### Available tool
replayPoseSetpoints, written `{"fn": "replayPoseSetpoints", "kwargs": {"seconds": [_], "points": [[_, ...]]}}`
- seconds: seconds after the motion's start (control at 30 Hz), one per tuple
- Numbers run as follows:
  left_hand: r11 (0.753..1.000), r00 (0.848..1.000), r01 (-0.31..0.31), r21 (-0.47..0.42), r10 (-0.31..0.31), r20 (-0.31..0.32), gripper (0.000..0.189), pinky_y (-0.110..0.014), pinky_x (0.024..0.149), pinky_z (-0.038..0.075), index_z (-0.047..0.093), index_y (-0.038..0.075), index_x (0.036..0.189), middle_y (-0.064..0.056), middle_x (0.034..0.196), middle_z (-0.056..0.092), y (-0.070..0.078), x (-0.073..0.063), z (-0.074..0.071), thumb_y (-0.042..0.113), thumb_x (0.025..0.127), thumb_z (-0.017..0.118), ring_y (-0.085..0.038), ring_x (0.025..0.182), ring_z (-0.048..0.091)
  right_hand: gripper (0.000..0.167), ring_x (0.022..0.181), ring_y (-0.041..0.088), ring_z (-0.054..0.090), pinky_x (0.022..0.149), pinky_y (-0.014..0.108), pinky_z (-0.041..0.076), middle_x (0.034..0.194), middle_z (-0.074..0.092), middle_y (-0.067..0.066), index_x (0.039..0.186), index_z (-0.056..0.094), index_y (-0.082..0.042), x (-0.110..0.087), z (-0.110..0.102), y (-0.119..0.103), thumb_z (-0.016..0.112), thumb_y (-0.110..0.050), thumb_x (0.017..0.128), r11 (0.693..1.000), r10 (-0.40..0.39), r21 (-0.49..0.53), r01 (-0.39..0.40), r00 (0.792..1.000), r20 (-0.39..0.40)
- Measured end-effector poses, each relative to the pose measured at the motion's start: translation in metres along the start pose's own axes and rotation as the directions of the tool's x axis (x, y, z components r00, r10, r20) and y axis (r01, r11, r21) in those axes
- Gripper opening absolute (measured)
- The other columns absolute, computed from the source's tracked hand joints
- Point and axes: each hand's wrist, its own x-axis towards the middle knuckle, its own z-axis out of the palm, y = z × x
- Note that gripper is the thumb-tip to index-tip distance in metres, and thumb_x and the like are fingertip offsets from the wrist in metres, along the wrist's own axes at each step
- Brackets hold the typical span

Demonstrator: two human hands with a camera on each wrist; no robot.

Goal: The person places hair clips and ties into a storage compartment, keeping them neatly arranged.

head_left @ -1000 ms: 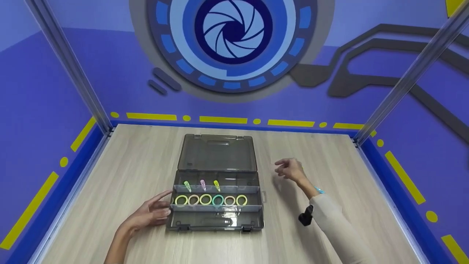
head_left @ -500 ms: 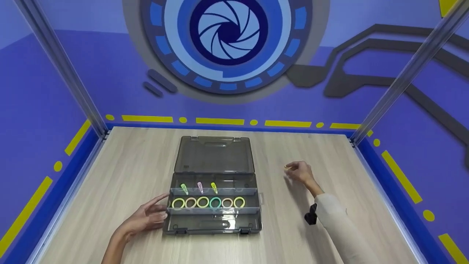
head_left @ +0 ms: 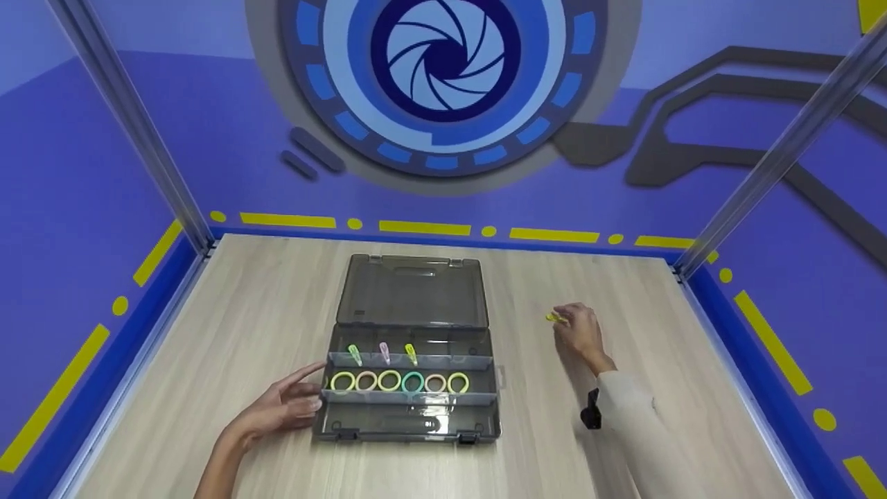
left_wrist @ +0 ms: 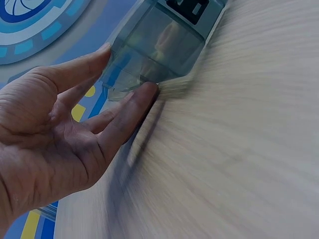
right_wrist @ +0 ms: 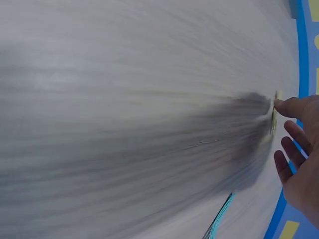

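Observation:
An open smoky-grey plastic case [head_left: 409, 419] stands on the table, its lid folded back. Along its middle compartment runs a row of several pastel hair ties [head_left: 412, 382]. Three hair clips, one a pink hair clip [head_left: 384, 352], sit on the divider behind them. My left hand [head_left: 274, 407] touches the case's left side with extended fingertips; the left wrist view shows that hand [left_wrist: 75, 124] right at the case wall. To the right of the case, over the table, my right hand [head_left: 581, 336] pinches a small thin yellow piece [head_left: 553, 317]. I cannot tell if it is a clip or a ring.
The light wood table [head_left: 554, 443] is enclosed by blue-purple printed walls, with metal posts [head_left: 769, 166] at the back corners. A black wrist device [head_left: 591, 410] hangs at the right sleeve. Teal strands [right_wrist: 222, 216] show low in the right wrist view.
My right hand has moved to the right, away from the case, and a small yellow piece now shows at its fingertips. The left hand stays at the case's side.

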Motion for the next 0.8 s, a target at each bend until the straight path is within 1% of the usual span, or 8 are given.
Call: {"fn": "replayPoseSetpoints", "kwargs": {"seconds": [0.13,0.23,0.33,0.53,0.67,0.8], "points": [[1.000,1.000,-0.006,-0.011,0.006,0.017,0.079,-0.054,0.104,0.054,0.023,0.014,0.163,-0.033,0.150,0.043,-0.002,0.000,0.001,0.024,0.099,0.068,-0.032,0.124,0.064,0.028,0.116,0.046,0.059,0.097,0.058,0.052,0.123,0.065,0.028,0.120,0.070,0.007,-0.005,0.005,0.005,0.069,0.002,0.092,0.998,-0.025,-0.066,0.024,1.000,-0.015],[1.000,0.999,-0.011,-0.018,0.012,0.039,0.079,-0.052,0.102,0.055,0.022,0.012,0.163,-0.035,0.150,0.042,-0.005,0.000,0.002,0.023,0.100,0.067,-0.032,0.123,0.065,0.023,0.114,0.046,0.060,0.096,0.057,0.053,0.121,0.066,0.027,0.115,0.073,0.006,-0.010,0.008,0.007,0.069,0.003,0.093,0.997,-0.027,-0.072,0.026,0.999,-0.019],[0.999,0.999,-0.024,-0.021,0.025,0.048,0.079,-0.050,0.102,0.056,0.021,0.012,0.163,-0.035,0.150,0.043,-0.006,0.000,0.002,0.022,0.100,0.067,-0.031,0.123,0.065,0.018,0.113,0.045,0.060,0.094,0.056,0.055,0.118,0.067,0.025,0.109,0.075,0.005,-0.012,0.010,0.008,0.069,0.003,0.093,0.993,-0.050,-0.108,0.047,0.999,-0.021],[0.999,0.998,-0.048,-0.002,0.048,0.031,0.077,-0.048,0.101,0.057,0.023,0.013,0.163,-0.029,0.147,0.046,-0.004,-0.001,0.001,0.022,0.100,0.067,-0.026,0.120,0.064,0.016,0.103,0.040,0.062,0.088,0.051,0.058,0.108,0.069,0.019,0.107,0.078,0.003,-0.012,0.011,0.006,0.069,0.001,0.094,0.976,-0.122,-0.183,0.116,0.992,-0.023],[0.999,0.999,-0.045,-0.007,0.046,0.028,0.077,-0.049,0.101,0.057,0.023,0.013,0.163,-0.029,0.147,0.046,-0.004,-0.001,0.000,0.021,0.100,0.066,-0.027,0.120,0.064,0.014,0.097,0.038,0.065,0.083,0.049,0.059,0.101,0.071,0.018,0.104,0.079,0.002,-0.011,0.010,0.004,0.071,0.001,0.092,0.962,-0.169,-0.222,0.160,0.985,-0.021],[0.999,0.999,-0.037,-0.015,0.037,0.014,0.077,-0.051,0.102,0.056,0.024,0.015,0.163,-0.030,0.149,0.044,-0.003,-0.001,-0.001,0.022,0.100,0.067,-0.027,0.120,0.065,0.013,0.093,0.037,0.069,0.081,0.048,0.060,0.096,0.072,0.017,0.100,0.080,0.002,-0.009,0.009,0.001,0.072,0.003,0.090,0.949,-0.224,-0.231,0.213,0.974,-0.023]]}}
